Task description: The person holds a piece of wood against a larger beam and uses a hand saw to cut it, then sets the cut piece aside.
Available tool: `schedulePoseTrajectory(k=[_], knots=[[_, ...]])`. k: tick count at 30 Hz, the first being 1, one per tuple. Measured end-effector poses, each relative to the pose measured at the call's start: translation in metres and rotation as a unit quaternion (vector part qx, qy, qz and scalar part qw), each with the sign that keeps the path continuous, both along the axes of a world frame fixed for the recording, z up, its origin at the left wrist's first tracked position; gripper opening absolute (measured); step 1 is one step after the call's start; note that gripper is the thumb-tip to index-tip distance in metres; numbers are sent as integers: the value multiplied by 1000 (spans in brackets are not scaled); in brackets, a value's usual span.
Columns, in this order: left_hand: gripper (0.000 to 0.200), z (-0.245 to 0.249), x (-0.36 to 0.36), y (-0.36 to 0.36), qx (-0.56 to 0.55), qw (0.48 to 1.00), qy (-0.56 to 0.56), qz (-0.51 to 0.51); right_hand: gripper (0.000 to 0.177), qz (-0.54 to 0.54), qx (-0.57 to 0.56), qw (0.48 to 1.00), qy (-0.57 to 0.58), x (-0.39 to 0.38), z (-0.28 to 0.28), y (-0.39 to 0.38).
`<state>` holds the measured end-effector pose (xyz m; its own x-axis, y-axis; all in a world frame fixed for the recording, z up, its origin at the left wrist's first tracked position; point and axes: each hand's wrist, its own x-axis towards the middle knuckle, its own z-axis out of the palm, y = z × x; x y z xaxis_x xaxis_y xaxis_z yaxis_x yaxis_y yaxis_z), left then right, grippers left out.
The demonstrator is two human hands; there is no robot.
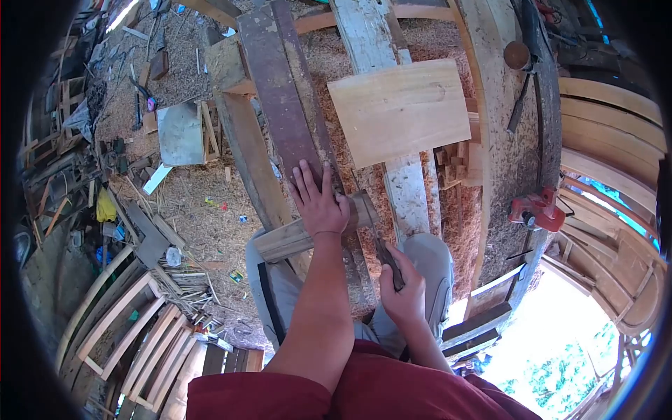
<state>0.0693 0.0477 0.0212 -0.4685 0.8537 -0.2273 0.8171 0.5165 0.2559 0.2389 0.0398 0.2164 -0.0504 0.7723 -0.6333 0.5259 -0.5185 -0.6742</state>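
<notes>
A short, thick wooden block (283, 240) lies crosswise over the dark brown plank (285, 91), its left end above my left thigh. My left hand (322, 205) rests on it, fingers spread and stretched forward over the plank, the thumb angled out to the right. In my right hand (404, 288) is the dark handle of a handsaw (384, 253), fingers closed around it. The saw's narrow blade runs up and forward to the right end of the block, overlapping it in this view.
A pale wooden board (400, 110) lies ahead across a whitish plank (407, 199). To the right, a red power tool (537, 211) sits on a long wooden bench (502, 150), with a mallet-like tool (518, 56) farther up. Sawdust and scraps cover the floor; curved wooden frames (122, 329) stand at left.
</notes>
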Motion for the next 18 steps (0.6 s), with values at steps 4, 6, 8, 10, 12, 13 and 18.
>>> schedulePoseTrajectory(k=[4,6,8,10,12,13,18], knots=[[81,1,2,-5,-2,1000,4,-5,43,55,23,997,-44,-14,-16,12],[80,-3,1,1,4,1000,10,-10,44,32,30,999,-21,-13,-26,12],[79,-4,1,-2,7,1000,13,-14,43,13,28,1000,0,0,-19,4],[79,-5,1,-4,8,1000,15,-16,42,14,15,1000,4,0,-12,10],[79,-6,0,-4,9,1000,17,-16,42,29,-11,999,-11,-9,-13,21],[79,-5,1,-6,5,1000,14,-15,42,27,-16,999,-15,-10,-11,21],[80,-4,-1,-1,14,1000,10,-15,42,-2,3,1000,3,-10,-1,25]])
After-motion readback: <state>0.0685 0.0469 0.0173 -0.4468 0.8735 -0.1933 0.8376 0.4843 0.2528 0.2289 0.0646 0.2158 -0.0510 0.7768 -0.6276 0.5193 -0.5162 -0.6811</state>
